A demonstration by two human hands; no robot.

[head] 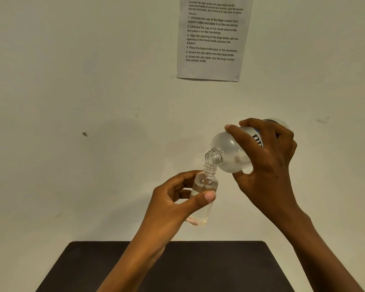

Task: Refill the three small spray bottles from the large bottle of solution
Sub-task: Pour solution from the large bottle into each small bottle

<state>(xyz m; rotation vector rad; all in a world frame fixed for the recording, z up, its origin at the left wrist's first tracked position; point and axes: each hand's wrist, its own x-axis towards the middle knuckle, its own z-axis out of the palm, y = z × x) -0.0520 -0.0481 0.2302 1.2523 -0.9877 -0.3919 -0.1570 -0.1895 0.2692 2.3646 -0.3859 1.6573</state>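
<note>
Pour: the right hand [268, 157] grips the tipped large bottle [230, 152], its open mouth touching the neck of the small bottle [204, 192], which the left hand [173, 205] pinches, held up above the desk [198, 268].
Progress: this small bottle looks mostly full; the other two bottles and the caps are out of view, so I cannot tell what is left.
Room: dark desk, pale wall, printed instruction sheet [213, 36].

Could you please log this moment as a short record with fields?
left hand: grips small bottle, uncapped, near upright, partly filled
right hand: grips large bottle, uncapped, tilted neck-down
mouths: large bottle's lip at the small bottle's opening
stage: pouring, held in the air
below: dark table
wall: instruction sheet
</note>
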